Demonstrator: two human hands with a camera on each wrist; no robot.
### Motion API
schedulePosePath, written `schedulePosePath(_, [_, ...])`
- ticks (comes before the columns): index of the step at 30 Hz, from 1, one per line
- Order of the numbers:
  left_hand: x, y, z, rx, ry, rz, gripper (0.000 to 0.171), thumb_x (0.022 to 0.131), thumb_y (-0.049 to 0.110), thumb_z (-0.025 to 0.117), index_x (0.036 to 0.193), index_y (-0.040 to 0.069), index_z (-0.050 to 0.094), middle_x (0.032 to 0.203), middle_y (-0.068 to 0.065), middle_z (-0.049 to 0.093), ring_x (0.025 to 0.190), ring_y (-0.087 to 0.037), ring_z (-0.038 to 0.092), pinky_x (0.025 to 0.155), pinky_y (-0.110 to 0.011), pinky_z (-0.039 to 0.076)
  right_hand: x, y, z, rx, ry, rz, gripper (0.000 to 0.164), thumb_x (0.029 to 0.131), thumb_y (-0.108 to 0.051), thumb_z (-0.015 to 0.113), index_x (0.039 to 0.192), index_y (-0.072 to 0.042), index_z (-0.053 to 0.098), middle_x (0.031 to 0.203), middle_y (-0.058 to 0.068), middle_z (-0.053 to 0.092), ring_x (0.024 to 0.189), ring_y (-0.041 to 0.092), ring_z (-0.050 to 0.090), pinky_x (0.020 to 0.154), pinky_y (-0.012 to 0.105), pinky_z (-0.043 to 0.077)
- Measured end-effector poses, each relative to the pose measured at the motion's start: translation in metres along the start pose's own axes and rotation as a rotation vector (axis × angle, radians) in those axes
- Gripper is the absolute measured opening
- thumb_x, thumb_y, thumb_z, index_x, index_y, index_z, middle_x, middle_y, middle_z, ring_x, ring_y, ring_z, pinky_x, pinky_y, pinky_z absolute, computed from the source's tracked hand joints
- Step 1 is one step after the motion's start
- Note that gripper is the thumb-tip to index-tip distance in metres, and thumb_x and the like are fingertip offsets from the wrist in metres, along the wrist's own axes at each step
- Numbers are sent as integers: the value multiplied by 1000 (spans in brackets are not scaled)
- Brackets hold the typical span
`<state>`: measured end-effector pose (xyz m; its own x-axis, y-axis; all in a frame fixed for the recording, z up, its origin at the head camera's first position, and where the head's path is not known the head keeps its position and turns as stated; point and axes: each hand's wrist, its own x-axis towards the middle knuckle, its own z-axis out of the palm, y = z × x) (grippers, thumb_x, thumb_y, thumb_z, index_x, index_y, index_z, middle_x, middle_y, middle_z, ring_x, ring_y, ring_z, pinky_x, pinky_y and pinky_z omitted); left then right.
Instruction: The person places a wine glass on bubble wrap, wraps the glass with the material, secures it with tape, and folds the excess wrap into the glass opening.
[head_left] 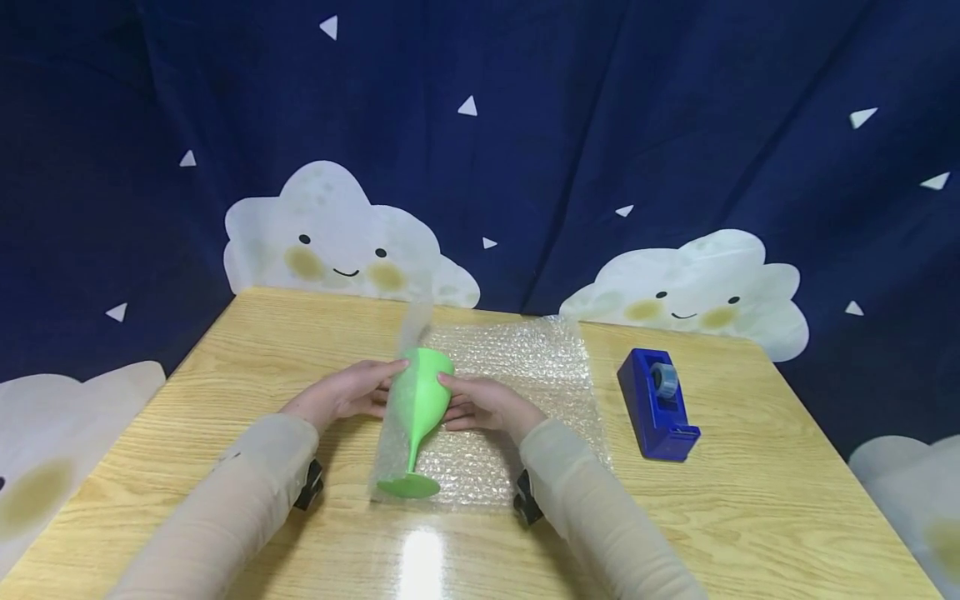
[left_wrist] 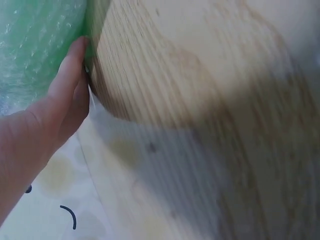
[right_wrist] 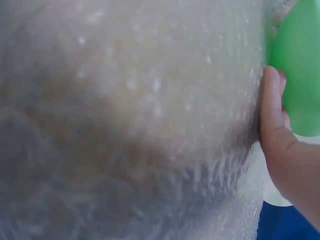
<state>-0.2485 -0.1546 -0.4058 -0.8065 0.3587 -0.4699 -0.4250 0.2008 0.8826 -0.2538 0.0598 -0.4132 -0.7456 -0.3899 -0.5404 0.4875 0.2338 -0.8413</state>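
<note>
Green goblet (head_left: 431, 396), long axis near-to-far with foot (head_left: 408, 486) nearer, lies between left hand (head_left: 354, 395), pinching bubble wrap (head_left: 525, 367) against it, and right hand (head_left: 487, 404), gripping its bare side.

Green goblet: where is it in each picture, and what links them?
Head: the green goblet is just left of centre, lower half.
Left wrist: upper left corner, seen through bubble wrap.
Right wrist: upper half, at the right edge.
Shared landmark: the bubble wrap.
</note>
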Motion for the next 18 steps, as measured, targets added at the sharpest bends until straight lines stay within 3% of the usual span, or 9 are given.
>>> schedulePosePath(4, [1,4,8,-40,20,-23,69,97,41,43,141,-8,24,137,-33,37,122,-40,47,95,-44,49,-4,-4,-4,-21,50,20,54,91,-34,59,124,8,50,113,24,62,85,22,66,84,36,56])
schedulePosePath(12, [6,10,21,-74,86,-96,76,92,43,49,142,-6,21,136,-29,37,120,-38,47,97,-46,48,-12,-8,-13,-104,129,51,50,89,-33,63,122,4,55,103,15,66,81,17,64,77,32,58])
schedulePosePath(18, [7,15,28,-68,85,-126,79,89,47,52,142,-4,24,136,-28,39,122,-40,46,97,-49,46,-20,-11,-14,-189,180,8,44,88,-28,64,120,2,59,105,16,67,89,20,66,76,33,58])
